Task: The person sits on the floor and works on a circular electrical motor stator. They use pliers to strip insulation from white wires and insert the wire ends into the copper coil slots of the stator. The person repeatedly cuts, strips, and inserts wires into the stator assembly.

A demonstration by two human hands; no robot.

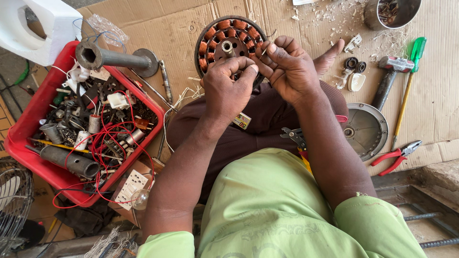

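- on the person's lap, against the cardboard sheet (167,28), rests a round motor stator (229,43) with copper windings around a central shaft.
- left hand (227,91) lies on the stator's lower edge, its fingers (246,67) curled together and pinched at the windings; what they grip is too small to tell.
- right hand (287,71) sits just beside it, touching the stator's right side, fingers (272,50) pressed together on a thin wire end.
- left of the knees stands a red tray (33,114) packed with small metal parts, red wire and a grey tube.
- a metal shaft with a flange (114,58) lies across the tray's top corner.
- right of the lap lie a round metal cover (366,129), a hammer (387,76), a green-handled screwdriver (411,76) and red-handled pliers (397,155).
- a metal tin (392,12) stands at the top right.
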